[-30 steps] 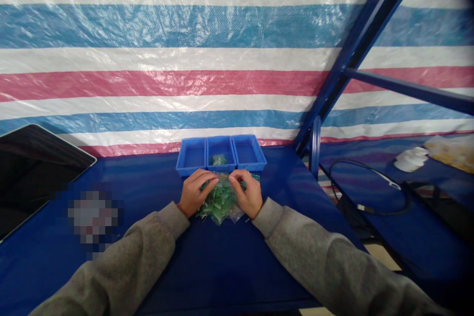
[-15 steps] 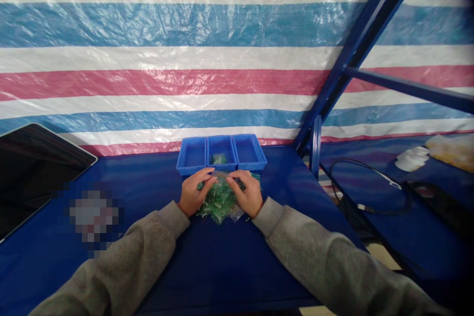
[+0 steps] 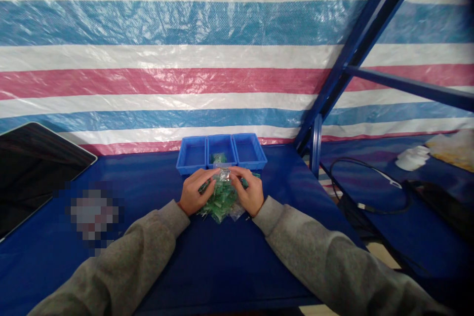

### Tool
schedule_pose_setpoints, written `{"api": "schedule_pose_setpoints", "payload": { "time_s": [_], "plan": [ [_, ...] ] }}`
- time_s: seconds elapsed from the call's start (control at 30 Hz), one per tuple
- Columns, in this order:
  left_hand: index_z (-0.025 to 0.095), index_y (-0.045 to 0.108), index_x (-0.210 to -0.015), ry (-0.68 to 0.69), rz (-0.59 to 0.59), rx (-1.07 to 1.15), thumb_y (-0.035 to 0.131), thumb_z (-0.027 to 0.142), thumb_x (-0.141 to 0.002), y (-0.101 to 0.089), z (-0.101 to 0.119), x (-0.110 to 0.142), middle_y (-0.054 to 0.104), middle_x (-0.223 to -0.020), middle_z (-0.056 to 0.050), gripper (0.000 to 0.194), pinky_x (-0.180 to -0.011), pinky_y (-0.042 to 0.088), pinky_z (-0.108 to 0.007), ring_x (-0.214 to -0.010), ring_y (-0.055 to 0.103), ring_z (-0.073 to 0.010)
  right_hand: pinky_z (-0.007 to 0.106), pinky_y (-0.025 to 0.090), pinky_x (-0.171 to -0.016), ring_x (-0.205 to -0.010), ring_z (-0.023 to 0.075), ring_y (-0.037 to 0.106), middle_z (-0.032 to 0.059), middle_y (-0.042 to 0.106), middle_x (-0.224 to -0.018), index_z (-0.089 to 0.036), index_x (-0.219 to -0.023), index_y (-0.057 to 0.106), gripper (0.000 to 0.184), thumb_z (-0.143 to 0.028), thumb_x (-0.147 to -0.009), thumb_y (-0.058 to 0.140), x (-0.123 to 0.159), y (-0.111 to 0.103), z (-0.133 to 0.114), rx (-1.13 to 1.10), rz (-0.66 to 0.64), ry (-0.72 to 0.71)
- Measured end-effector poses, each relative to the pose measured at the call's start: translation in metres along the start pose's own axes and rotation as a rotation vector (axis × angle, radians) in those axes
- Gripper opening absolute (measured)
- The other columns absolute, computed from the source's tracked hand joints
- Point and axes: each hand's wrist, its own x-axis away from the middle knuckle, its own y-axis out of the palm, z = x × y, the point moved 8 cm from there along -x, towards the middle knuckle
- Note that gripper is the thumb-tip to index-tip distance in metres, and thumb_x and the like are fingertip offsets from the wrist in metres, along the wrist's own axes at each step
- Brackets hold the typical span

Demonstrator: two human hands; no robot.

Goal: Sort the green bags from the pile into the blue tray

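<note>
Fingertips (image 3: 212, 173) of both hands, the left hand (image 3: 194, 192) and the right hand (image 3: 252, 192), appear to pinch a clear plastic bag (image 3: 224, 174) from either side. They hold it above a heap of green pieces (image 3: 219, 203), which lies nearer the far edge of the tabletop (image 3: 218, 266) than the near one, short of the far right corner. Just beyond the heap, along that far edge, stands a row of blue bins (image 3: 191, 169).

One small green packet (image 3: 217, 158) already lies in the middle bin (image 3: 219, 142), so I'd judge the work to be at an early stage. The bag in the hands is not yet set down (whether it is sealed, I cannot tell from where I stand), and plenty of green remains in the heap to be handled.
</note>
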Motion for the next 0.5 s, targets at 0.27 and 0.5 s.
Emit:
{"api": "schedule_pose_setpoints", "payload": {
  "time_s": [0.27,0.5],
  "plan": [
    [0.018,0.063,-0.102,0.032,0.068,0.019,0.053,0.016,-0.085,-0.0026,0.0009,-0.0002,0.068,-0.09,-0.006,0.021,-0.074,0.05,-0.029,-0.078,0.061,-0.0143,0.034,0.045,-0.08,-0.084,0.0176,0.061,0.0032,0.068,-0.091,-0.023,-0.107,0.061,0.024,-0.023,-0.087,0.047,-0.0026,0.0009,-0.008,0.006,-0.043,-0.075],
    [0.017,0.065,-0.094,0.05,0.074,0.062,0.051,0.019,-0.086,-0.0036,0.0013,0.0002,0.068,-0.085,-0.006,0.016,-0.072,0.051,-0.029,-0.077,0.062,-0.0141,0.034,0.043,-0.079,-0.086,0.0179,0.058,0.0043,0.062,-0.092,-0.023,-0.097,0.065,0.018,-0.024,-0.084,0.053,-0.0028,0.0018,-0.0046,0.069,-0.02,-0.058]
  ]
}}
